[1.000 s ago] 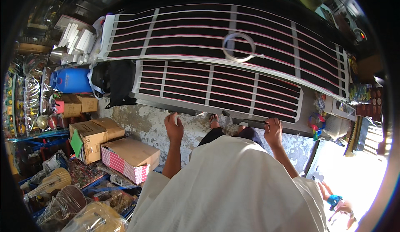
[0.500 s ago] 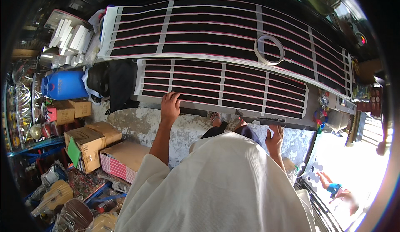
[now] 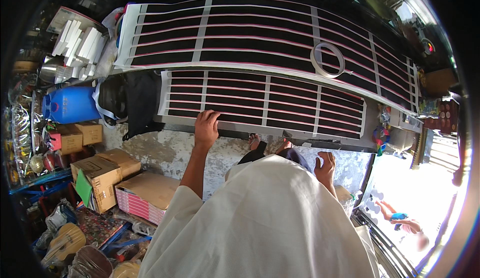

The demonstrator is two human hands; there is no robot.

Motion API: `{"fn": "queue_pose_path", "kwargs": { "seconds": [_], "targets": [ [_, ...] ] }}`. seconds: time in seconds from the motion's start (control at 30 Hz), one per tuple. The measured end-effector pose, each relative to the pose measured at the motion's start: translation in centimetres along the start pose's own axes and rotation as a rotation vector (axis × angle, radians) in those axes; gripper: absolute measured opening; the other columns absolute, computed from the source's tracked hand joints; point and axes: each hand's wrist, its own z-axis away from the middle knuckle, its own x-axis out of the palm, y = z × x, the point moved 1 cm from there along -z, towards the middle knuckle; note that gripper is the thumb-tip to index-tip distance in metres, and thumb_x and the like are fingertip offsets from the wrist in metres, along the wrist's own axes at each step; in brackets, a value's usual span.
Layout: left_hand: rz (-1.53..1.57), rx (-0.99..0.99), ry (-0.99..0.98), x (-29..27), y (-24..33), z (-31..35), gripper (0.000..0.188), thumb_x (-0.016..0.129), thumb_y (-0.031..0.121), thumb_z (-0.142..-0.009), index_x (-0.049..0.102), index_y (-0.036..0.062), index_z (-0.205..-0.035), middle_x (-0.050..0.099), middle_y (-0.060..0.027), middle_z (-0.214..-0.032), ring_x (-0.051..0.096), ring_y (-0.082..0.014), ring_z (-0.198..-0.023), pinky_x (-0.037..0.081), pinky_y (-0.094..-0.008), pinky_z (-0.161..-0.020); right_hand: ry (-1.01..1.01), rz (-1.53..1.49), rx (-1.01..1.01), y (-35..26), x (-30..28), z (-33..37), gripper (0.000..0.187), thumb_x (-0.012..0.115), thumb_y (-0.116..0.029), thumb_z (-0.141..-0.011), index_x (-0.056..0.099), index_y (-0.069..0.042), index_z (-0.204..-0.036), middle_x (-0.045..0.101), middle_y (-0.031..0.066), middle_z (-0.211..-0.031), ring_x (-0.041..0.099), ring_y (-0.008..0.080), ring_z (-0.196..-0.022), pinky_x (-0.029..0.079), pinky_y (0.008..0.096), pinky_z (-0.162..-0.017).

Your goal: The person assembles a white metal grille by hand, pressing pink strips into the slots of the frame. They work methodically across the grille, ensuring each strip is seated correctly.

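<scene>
The striped lower sheet is lying spread on the desk, laying-out apparently done, any fastening unseen, left hand resting at its near edge, grip indeterminable, right hand hanging empty, fingers apart.

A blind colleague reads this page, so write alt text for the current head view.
A person's left hand rests at the near edge of a black striped sheet, while the right hand hovers clear of it, half curled. Beyond, a tape roll lies on a second sheet; cardboard boxes and a blue container are at left.
</scene>
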Motion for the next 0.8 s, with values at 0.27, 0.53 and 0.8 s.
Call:
{"fn": "queue_pose_path", "kwargs": {
  "seconds": [0.27, 0.53, 0.8],
  "targets": [
    [0.046, 0.09, -0.015, 1.8, 3.2, -0.8, 0.038, 0.079, 0.0, -0.092, 0.077, 0.0072, -0.129, 0.069, -0.0109, -0.124, 0.066, -0.0379, -0.114, 0.058, -0.0531, -0.1, -0.016, -0.034, -0.04, -1.4, 0.0, -1.1, 0.026, 0.076, 0.004, -0.088, 0.071, -0.006, -0.112, 0.07, 0.0186, -0.108, 0.067, 0.0453, -0.104, 0.052, 0.0555, -0.094],
    [0.069, 0.086, -0.022, 2.1, 4.8, -1.4, 0.034, 0.08, 0.001, -0.091, 0.077, 0.0074, -0.124, 0.07, -0.0093, -0.119, 0.066, -0.0368, -0.113, 0.057, -0.051, -0.099, 0.005, -0.045, -0.084, -2.1, 0.0, -1.5, 0.027, 0.077, 0.003, -0.088, 0.07, -0.005, -0.112, 0.07, 0.0197, -0.109, 0.067, 0.046, -0.104, 0.052, 0.0561, -0.093],
    [0.064, 0.124, -0.091, 4.0, 7.1, -1.9, 0.03, 0.081, 0.006, -0.094, 0.076, 0.0089, -0.123, 0.069, -0.007, -0.119, 0.066, -0.0344, -0.115, 0.054, -0.0514, -0.1, -0.013, -0.072, -0.106, -3.8, 0.8, -3.1, 0.026, 0.077, 0.001, -0.088, 0.07, -0.005, -0.112, 0.07, 0.019, -0.108, 0.067, 0.0454, -0.104, 0.053, 0.0553, -0.093]
  ]
}}
